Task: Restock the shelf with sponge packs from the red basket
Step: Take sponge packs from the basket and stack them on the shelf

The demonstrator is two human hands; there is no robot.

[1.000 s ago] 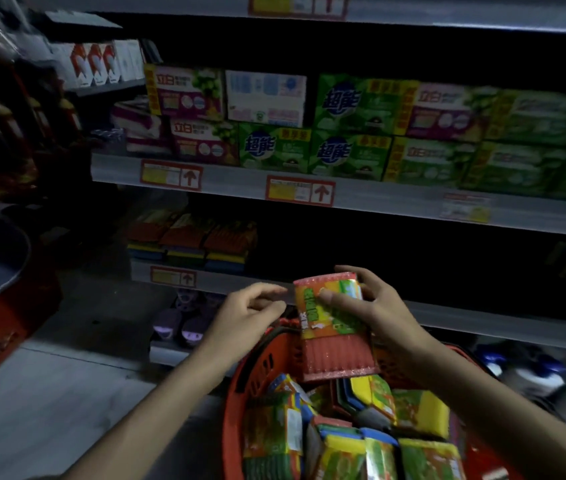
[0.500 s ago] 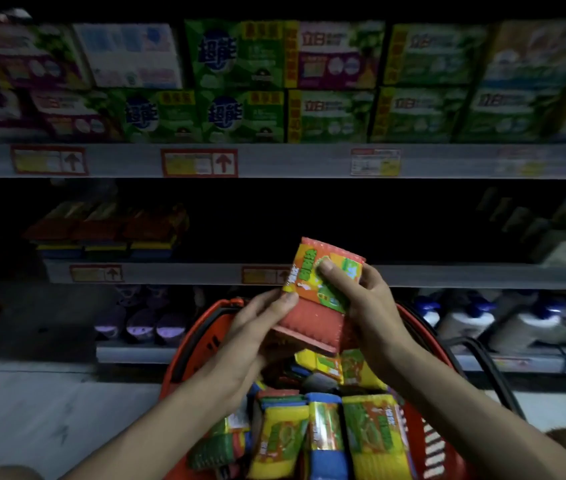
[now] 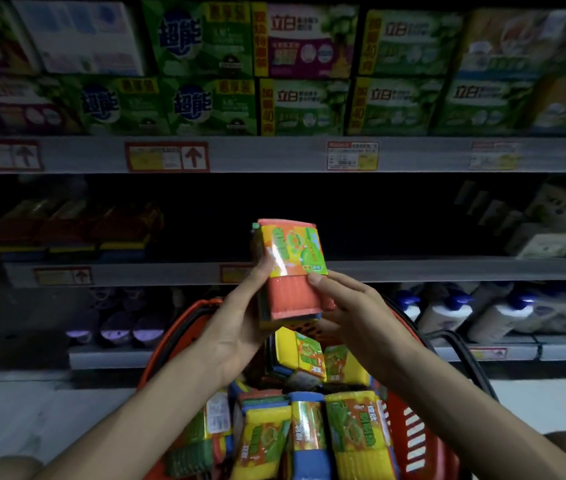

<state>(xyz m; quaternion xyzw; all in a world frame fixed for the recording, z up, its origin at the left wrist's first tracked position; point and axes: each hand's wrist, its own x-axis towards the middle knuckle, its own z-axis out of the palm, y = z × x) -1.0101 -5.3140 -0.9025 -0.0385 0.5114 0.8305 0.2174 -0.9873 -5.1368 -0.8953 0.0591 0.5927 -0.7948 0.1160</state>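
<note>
A sponge pack (image 3: 292, 268) with a red sponge on top and a yellow-green label stands upright in front of the middle shelf (image 3: 413, 268). My left hand (image 3: 240, 323) grips its left side and bottom. My right hand (image 3: 347, 306) holds its right side, thumb on the red face. Below sits the red basket (image 3: 420, 441), filled with several more sponge packs (image 3: 309, 431). A short row of stacked sponge packs (image 3: 73, 230) lies on the left of the middle shelf.
Green and purple detergent boxes (image 3: 274, 71) fill the upper shelf. White boxes (image 3: 558, 230) stand at the right of the middle shelf. White bottles with blue caps (image 3: 465, 313) line the bottom shelf, purple items (image 3: 125, 327) at its left. The basket's black handle (image 3: 465, 355) sticks out right.
The pack has risen and turned upright in front of the middle shelf. My left hand has closed round its left side, and my right thumb has slid down from the label.
</note>
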